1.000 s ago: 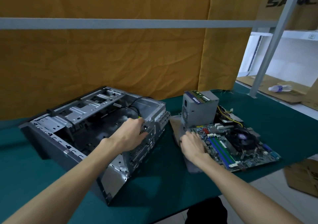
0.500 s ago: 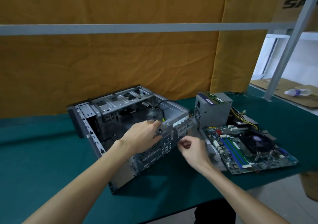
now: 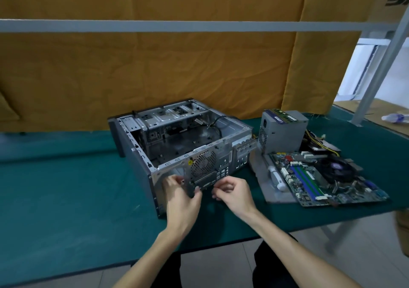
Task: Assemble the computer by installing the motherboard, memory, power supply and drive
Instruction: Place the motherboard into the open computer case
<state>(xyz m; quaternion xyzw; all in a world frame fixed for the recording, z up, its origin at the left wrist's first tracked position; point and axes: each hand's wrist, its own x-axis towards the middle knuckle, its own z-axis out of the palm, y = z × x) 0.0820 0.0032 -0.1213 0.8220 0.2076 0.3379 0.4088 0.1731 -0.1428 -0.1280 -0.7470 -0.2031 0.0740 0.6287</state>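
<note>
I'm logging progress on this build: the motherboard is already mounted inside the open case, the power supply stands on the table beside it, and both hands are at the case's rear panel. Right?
Not quite. The head view shows the motherboard lying on the table, right of the case and in front of the power supply, not mounted. The left hand and right hand are at the rear panel.

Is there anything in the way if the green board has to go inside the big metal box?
Nothing visible blocks the path. The motherboard lies flat on the table, right of the open case. The case's top side is open and its floor looks mostly bare, apart from a black cable looping near the back. Both hands are at its near panel.
</note>
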